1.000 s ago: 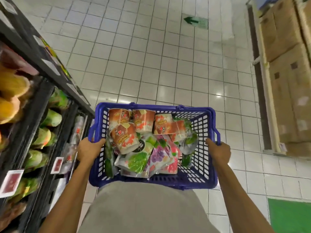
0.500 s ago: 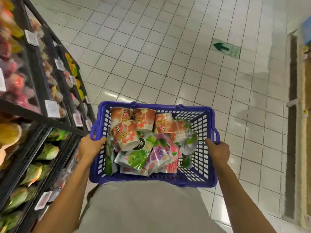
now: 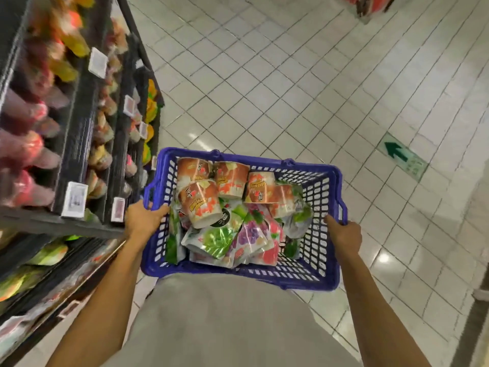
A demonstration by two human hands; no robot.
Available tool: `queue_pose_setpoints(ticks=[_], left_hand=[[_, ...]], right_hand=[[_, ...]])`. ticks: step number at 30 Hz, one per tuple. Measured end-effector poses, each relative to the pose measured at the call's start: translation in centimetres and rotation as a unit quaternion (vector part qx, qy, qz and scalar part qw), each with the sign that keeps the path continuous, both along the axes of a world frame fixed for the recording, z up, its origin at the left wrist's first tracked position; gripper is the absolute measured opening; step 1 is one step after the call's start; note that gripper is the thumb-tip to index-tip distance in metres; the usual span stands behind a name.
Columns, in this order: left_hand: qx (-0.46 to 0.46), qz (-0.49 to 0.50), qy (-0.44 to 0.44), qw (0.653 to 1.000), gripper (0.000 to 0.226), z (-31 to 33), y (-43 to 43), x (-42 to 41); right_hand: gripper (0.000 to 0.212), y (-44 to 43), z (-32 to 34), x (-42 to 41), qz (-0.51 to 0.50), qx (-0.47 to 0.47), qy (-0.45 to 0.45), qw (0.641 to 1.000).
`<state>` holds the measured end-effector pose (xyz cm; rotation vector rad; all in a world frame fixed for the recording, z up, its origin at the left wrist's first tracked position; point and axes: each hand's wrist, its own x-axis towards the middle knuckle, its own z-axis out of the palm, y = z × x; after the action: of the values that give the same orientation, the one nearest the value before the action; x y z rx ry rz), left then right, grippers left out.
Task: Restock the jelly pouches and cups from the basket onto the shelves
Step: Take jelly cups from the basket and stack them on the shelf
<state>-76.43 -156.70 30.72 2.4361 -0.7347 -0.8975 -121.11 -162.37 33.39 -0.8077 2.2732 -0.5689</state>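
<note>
I carry a blue plastic basket (image 3: 321, 250) in front of my waist. My left hand (image 3: 141, 219) grips its left rim and my right hand (image 3: 345, 234) grips its right rim. Inside lie several orange jelly cups (image 3: 203, 205) on their sides at the far end. Several jelly pouches (image 3: 221, 238) in green, purple and pink are piled nearer to me. Black shelves (image 3: 79, 144) stand at my left, stocked with blurred coloured pouches and cups.
White price tags (image 3: 74, 199) hang on the shelf edges. White tiled floor (image 3: 291, 83) stretches ahead and to the right, with a green arrow sticker (image 3: 402, 158) on it. A red display (image 3: 370, 4) stands at the far top right.
The view has swung left toward the shelves, which now fill more of the left side. The cardboard boxes at the right have left the view. Both hands keep their hold on the basket.
</note>
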Motion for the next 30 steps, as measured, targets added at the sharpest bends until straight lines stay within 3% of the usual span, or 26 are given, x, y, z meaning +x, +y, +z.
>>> queue_pose_setpoints(ticks=[8,17,20,28,30], left_hand=[[0.035,0.104,0.035,0.993,0.033,0.1,-10.9,0.7],[0.050,0.308,0.056,0.949,0.035,-1.0,-14.8,0.9],[0.066,0.404,0.075,0.909,0.040,-1.5,-15.6,-0.7],[0.086,0.682,0.124,0.715,0.041,-2.4,-20.0,-12.6],[0.110,0.704,0.127,0.690,0.038,-3.5,-21.0,-14.6]], right_hand=[[0.031,-18.9,1.3,2.9,0.103,0.027,0.043,0.993],[0.031,-38.8,-0.7,12.1,0.306,0.061,0.055,0.948],[0.030,-45.6,-2.1,16.6,0.400,0.086,0.060,0.910],[0.041,-59.8,-6.9,33.1,0.643,0.095,0.090,0.755],[0.041,-60.6,-8.9,35.4,0.669,0.119,0.096,0.727]])
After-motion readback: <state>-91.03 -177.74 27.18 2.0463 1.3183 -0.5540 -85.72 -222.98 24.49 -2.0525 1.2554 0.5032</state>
